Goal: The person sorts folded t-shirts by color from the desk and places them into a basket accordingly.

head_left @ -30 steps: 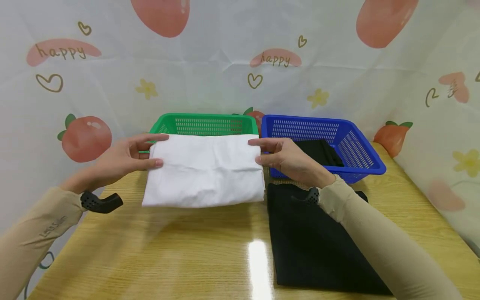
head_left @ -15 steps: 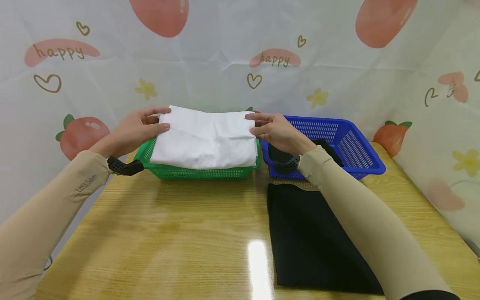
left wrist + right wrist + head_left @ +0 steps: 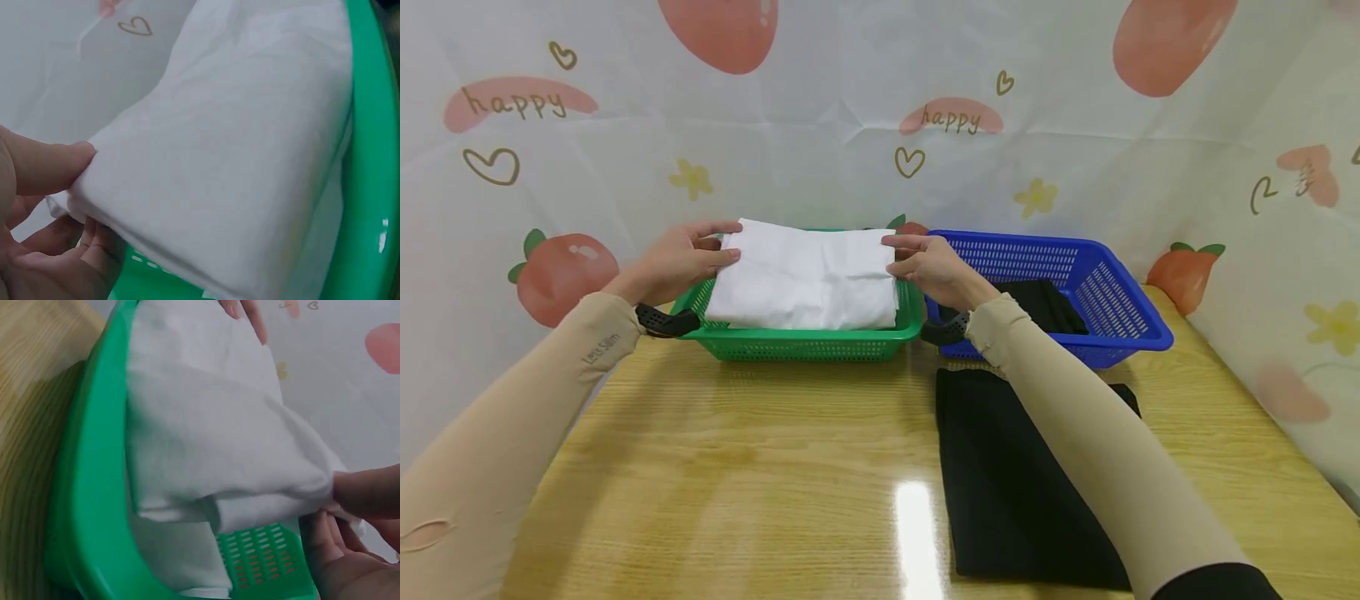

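A folded white cloth (image 3: 805, 279) is stretched between both hands, lying over the opening of the green basket (image 3: 805, 336). My left hand (image 3: 673, 260) pinches its far left corner, thumb on top and fingers beneath, as the left wrist view confirms. On the opposite side my right hand (image 3: 936, 268) pinches the far right corner the same way. The cloth's near edge sits just inside the basket's front rim. Below it, in the right wrist view, more white fabric (image 3: 181, 550) lies in the basket; whether it is a separate piece I cannot tell.
Right of the green basket stands a blue basket (image 3: 1120, 337) with folded black cloth (image 3: 1045, 304) inside. A larger black cloth (image 3: 1015, 492) lies flat on the wooden table (image 3: 760, 483), partly under my right forearm. A printed curtain (image 3: 820, 108) hangs behind.
Both hands have carried the white cloth forward from above the table to over the green basket, then slightly left and lower, its near edge coming inside the rim.
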### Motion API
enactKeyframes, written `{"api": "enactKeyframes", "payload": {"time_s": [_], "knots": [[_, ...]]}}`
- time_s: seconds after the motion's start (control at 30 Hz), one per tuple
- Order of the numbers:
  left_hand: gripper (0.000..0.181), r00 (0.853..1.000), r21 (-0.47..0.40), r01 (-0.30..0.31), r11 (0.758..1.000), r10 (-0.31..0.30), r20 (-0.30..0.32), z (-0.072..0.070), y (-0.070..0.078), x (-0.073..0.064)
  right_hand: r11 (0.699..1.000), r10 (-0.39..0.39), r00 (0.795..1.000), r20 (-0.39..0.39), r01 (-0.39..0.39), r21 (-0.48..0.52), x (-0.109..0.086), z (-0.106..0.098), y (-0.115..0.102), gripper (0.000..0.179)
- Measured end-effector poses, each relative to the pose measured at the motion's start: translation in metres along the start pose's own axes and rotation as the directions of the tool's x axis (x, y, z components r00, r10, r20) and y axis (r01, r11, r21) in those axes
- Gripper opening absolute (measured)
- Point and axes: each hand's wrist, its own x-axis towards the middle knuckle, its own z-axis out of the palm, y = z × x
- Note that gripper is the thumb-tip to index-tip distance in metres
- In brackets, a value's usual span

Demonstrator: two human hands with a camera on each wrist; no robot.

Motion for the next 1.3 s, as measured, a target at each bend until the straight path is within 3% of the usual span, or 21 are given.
{"api": "enactKeyframes", "payload": {"time_s": [0.2, 0.47, 0.63, 0.8, 0.9, 1.13, 1.3], "knots": [[0.061, 0.999, 0.102, 0.036, 0.994, -0.037, 0.012, 0.008, -0.009, 0.007, 0.991, 0.05, 0.999, 0.015, -0.048, -0.128, 0.002, 0.006, 0.01, 0.056], [0.068, 0.996, 0.271, 0.073, 0.96, -0.086, 0.039, 0.024, 0.002, 0.009, 0.997, 0.041, 0.996, 0.085, -0.036, -0.066, -0.007, 0.001, 0.002, 0.057], [0.065, 0.999, 0.202, 0.031, 0.979, -0.037, 0.03, 0.044, 0.014, -0.006, 1.0, -0.006, 0.991, 0.132, 0.008, -0.016, -0.025, -0.017, -0.004, 0.051], [0.061, 0.995, 0.167, -0.089, 0.982, 0.093, -0.019, 0.073, 0.024, -0.025, 0.998, -0.056, 0.983, 0.177, 0.055, 0.008, -0.057, -0.039, -0.01, 0.049], [0.056, 0.985, 0.133, -0.163, 0.978, 0.17, -0.037, 0.093, 0.027, -0.031, 0.998, -0.064, 0.981, 0.184, 0.063, 0.01, -0.08, -0.052, -0.012, 0.049], [0.05, 0.948, 0.011, -0.317, 0.948, 0.317, 0.005, 0.138, 0.035, -0.04, 0.997, -0.067, 0.978, 0.196, 0.073, -0.022, -0.133, -0.087, -0.017, 0.045], [0.046, 0.93, -0.149, -0.345, 0.927, 0.359, 0.08, 0.177, 0.032, -0.047, 0.993, -0.094, 0.965, 0.245, 0.11, -0.053, -0.173, -0.118, -0.012, 0.04]]}}
